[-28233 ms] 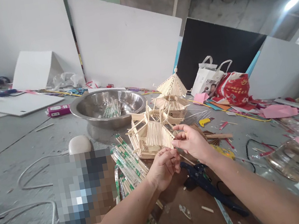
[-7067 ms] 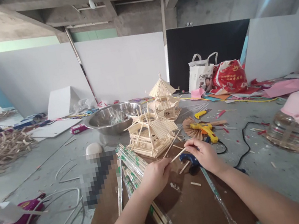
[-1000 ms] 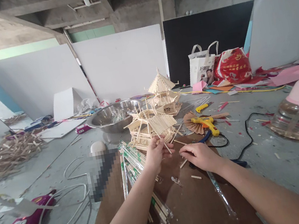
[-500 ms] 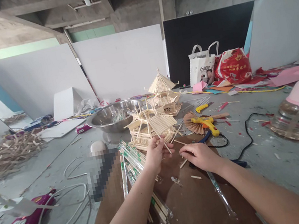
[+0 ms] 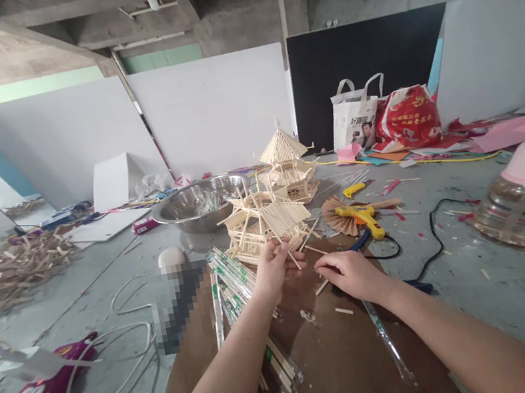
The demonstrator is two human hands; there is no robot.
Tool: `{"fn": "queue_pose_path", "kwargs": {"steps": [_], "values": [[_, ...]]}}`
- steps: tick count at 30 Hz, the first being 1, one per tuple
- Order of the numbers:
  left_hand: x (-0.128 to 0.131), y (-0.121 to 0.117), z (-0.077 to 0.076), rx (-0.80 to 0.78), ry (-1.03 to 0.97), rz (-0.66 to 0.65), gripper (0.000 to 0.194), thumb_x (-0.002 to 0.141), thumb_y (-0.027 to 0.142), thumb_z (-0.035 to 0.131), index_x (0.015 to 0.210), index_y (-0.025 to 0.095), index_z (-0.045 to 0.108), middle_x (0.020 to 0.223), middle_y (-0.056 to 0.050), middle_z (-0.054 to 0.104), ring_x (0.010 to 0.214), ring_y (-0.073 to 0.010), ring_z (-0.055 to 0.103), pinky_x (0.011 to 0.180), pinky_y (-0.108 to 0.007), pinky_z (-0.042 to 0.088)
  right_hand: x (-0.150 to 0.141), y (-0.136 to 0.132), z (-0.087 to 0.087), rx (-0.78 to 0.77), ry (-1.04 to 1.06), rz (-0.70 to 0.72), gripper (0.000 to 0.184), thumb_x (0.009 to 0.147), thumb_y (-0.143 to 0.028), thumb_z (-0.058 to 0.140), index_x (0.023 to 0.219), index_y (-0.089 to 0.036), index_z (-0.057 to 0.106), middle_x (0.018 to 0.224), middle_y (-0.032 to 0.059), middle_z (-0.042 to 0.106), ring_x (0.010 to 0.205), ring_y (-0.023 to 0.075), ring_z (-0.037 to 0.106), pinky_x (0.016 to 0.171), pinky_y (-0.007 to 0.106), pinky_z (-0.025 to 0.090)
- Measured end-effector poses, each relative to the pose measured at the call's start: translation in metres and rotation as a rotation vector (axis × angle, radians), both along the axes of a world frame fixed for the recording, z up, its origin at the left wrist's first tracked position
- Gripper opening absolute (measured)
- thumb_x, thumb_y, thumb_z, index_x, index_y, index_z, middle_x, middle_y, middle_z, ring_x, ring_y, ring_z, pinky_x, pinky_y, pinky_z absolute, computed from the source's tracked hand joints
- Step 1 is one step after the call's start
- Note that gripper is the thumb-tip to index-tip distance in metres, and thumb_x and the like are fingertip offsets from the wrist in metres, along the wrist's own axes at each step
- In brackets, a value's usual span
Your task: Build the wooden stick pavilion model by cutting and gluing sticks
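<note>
- the left hand (image 5: 272,272) has its fingers closed on one short stick (image 5: 295,260), which is tilted in front of the model (image 5: 252,225).
- the right hand (image 5: 353,275) is near the left hand but apart from it. its thumb and fingertips come close together; i cannot tell if something small is between them.
- the model, made of many pale sticks, stands just beyond the left hand. one slanted roof panel (image 5: 286,217) is on its right side, and some sticks point up from its top. if the left hand touches it, i cannot tell.
- behind the model stands the tower (image 5: 287,168), with a pointed roof. the steel basin (image 5: 184,222) is to the left of the tower.
- under the hands is the brown board (image 5: 336,370). the packs (image 5: 236,282) of sticks in plastic lie at its left part, partly below the left arm.
- one small wood piece (image 5: 344,311) lies on the board, between the arms.
- to the right of the model are the paper fan (image 5: 338,215), the yellow glue gun (image 5: 363,216) and the yellow knife (image 5: 355,189).
- the blue tool (image 5: 362,241) is partly hidden by the right hand.
- farther right is the bottle (image 5: 513,220) with a pink lid.
</note>
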State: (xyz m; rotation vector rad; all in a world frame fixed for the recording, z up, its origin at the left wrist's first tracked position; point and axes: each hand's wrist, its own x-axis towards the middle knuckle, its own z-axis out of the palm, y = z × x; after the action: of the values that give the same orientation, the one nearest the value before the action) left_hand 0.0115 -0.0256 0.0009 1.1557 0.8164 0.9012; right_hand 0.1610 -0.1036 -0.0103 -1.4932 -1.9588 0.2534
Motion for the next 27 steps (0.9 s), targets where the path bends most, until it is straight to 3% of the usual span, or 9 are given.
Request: {"fn": "queue_pose_path", "kwargs": {"steps": [27], "values": [[-0.0002, 0.0001, -0.0001, 0.006, 0.009, -0.002, 0.022, 0.072, 0.032, 0.051, 0.088, 0.019, 0.043, 0.063, -0.002, 0.063, 0.051, -0.0143, 0.061, 0.042, -0.021, 0.045, 0.0008, 0.0, -0.0014, 0.007, 0.005, -0.005, 0.021, 0.079, -0.024, 0.041, 0.083, -0.022, 0.062, 0.081, 0.0014, 0.066, 0.073, 0.0139, 0.059, 0.067, 0.023, 0.04]]}}
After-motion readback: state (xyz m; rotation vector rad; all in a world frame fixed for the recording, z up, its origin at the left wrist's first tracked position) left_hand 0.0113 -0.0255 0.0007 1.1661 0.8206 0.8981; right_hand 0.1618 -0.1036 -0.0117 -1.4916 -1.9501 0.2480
